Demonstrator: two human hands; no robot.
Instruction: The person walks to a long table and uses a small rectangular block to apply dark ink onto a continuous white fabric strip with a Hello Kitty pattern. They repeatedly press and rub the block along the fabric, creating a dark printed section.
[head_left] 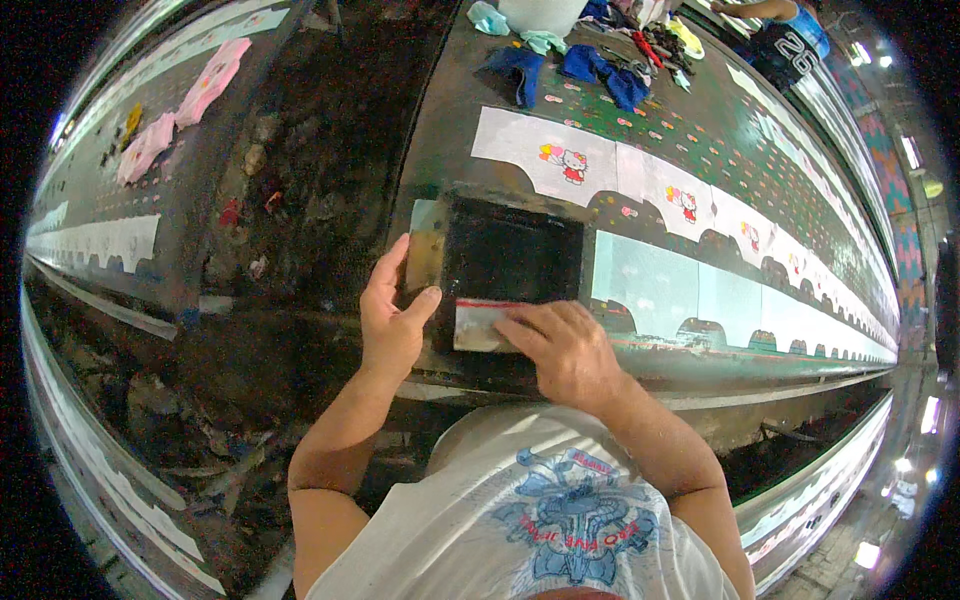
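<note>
A screen printing frame (426,262) with a dark mesh window lies on the long table in front of me. My left hand (393,318) grips its left edge, the thumb on top and the fingers along the outer side. Inside the frame, at the near end of the window, stands a pale squeegee (477,335) with a red line along its far edge. My right hand (572,350) is closed on the squeegee's right part, and its fingers hide that end. Pale blue fabric pieces (650,275) run to the right of the frame. Beyond it lie white pieces (540,165) printed with a cartoon cat and balloons.
Blue cloths (605,75) and a white bucket (540,14) sit at the table's far end. A person in a dark and blue sleeveless top (790,48) stands at the far right. Left of a dark, littered aisle (290,150), another table holds pink pieces (212,82).
</note>
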